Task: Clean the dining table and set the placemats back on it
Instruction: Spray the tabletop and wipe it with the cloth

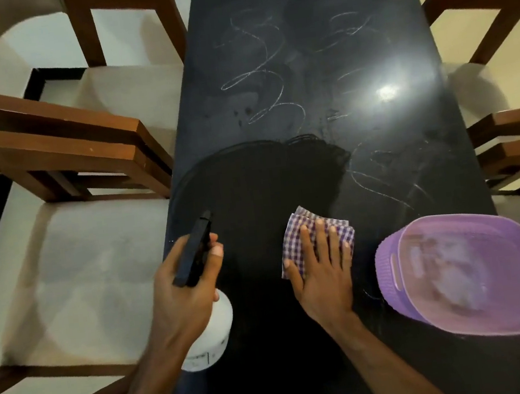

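A: So, how is the cloth going to handle, you think?

B: Soft and very light, I am judging. It is a thin checked fabric, purple and white, folded in a few layers, so it is bending easily and not breakable. The right hand is lying flat on it w/ fingers straight and spread, pressing it on the desk. No pinching is needed; the palm pressure is prob. enough to drag it. If it is bunching up, better to press more in the middle of the fold.

A: And the left hand?

B: It is gripping a spray bottle, fingers curled round the black trigger head, white body hanging under the hand at the left edge of the desk. The bottle is stiff plastic; how full it is, I cannot tell, so weight is unclear. The neck under the trigger is the natural place to hold.

A: How is the desk looking?

B: Dark, glossy, rectangular. A bright lamp reflection is sitting at the right side. Pale scribble marks, like chalk, are covering the far half and some of the right side; the near part around the cloth is looking darker, approx. a clean or wet zone. The surface is prob. slippery when wet.

A: Anything else on it?

B: A purple plastic basket just right of the cloth; its contents are too blurred to name. Wooden chairs are standing on both sides. Placemats, I am not seeing any.
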